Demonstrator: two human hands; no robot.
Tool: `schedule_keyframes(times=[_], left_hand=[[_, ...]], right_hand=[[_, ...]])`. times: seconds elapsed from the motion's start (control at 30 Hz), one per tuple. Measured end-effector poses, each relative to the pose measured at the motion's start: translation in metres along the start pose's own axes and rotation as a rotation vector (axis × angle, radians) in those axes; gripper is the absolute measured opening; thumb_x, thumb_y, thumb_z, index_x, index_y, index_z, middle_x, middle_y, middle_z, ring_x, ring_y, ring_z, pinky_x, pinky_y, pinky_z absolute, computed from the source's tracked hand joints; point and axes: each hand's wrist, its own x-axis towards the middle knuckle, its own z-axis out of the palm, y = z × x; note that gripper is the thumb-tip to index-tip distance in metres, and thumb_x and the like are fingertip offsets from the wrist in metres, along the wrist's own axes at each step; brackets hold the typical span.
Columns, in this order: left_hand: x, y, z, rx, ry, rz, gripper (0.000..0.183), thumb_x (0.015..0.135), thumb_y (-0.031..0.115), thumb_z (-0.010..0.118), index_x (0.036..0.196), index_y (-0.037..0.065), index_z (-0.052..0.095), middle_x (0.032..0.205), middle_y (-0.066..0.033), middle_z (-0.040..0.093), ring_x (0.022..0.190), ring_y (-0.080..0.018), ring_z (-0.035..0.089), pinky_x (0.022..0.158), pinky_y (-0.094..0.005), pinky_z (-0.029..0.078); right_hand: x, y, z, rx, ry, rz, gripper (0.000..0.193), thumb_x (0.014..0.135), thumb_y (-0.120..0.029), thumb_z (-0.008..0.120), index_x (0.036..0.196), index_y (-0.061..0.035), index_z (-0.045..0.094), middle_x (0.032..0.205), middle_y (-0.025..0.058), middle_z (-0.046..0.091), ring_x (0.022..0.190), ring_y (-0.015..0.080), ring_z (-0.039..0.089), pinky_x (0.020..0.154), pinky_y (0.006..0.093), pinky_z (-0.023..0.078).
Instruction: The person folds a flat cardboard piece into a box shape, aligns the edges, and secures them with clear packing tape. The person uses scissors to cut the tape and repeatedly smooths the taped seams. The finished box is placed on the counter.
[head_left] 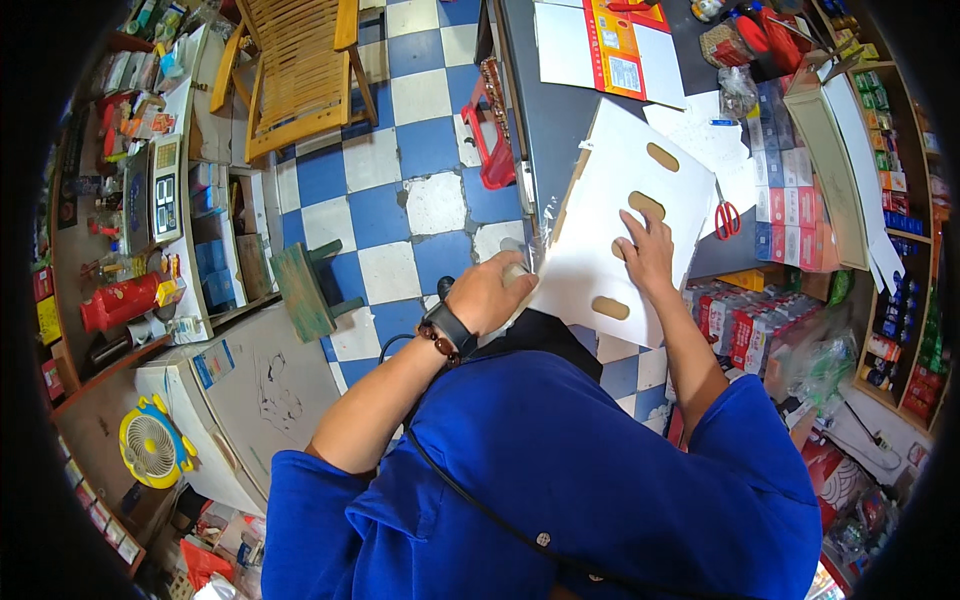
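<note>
A white cardboard piece (pixel 590 250) with several oval cut-outs lies tilted across the dark table's edge, its near end reaching toward my body. My right hand (pixel 650 252) rests on it with fingers apart, their tips beside the middle holes. At the board's left edge my left hand (pixel 490 295) is closed around what looks like a roll of clear tape (pixel 514 268), mostly hidden by the fingers. Shiny clear film shows along that edge, just above the hand. Red-handled scissors (pixel 727 219) lie on the table right of the board.
Printed cardboard (pixel 640 50) and white paper (pixel 705 135) lie on the dark table (pixel 555 80). Stacked boxes (pixel 790 190) stand at its right. A red plastic stool (pixel 490 150), a green wooden stool (pixel 303 292) and a wooden chair (pixel 300 90) stand on the checkered floor.
</note>
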Motion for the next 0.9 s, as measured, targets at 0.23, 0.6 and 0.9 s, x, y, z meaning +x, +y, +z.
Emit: schedule_keyframes(times=[0.23,0.6,0.9], left_hand=[[0.009,0.027,-0.028,-0.205,0.084,0.023,0.053,0.097,0.040,0.063,0.135,0.004,0.059,0.107,-0.0260,0.072,0.098,-0.0367,0.072,0.089,-0.0417,0.055],[0.038,0.024,-0.072,0.018,0.042,0.016,0.047,0.102,0.030,0.062,0.140,0.003,0.054,0.082,-0.0130,0.073,0.059,-0.0157,0.068,0.054,-0.0287,0.054],[0.036,0.009,-0.029,0.209,0.126,-0.045,0.055,0.099,0.041,0.061,0.139,0.004,0.055,0.092,-0.0227,0.074,0.076,-0.0317,0.073,0.073,-0.0405,0.057]], right_hand=[[0.033,-0.051,0.025,-0.015,0.154,0.171,0.051,0.089,-0.034,0.073,0.138,-0.0288,0.062,0.138,0.0173,0.051,0.127,0.0365,0.048,0.097,0.0509,0.046],[0.049,-0.036,0.015,-0.144,0.250,-0.184,0.055,0.085,-0.038,0.074,0.133,-0.0134,0.061,0.137,0.0170,0.051,0.132,0.0370,0.044,0.106,0.0533,0.036],[0.059,-0.022,0.023,-0.172,0.163,-0.178,0.060,0.088,-0.047,0.071,0.142,-0.0229,0.058,0.126,0.0148,0.057,0.116,0.0312,0.051,0.099,0.0475,0.037]])
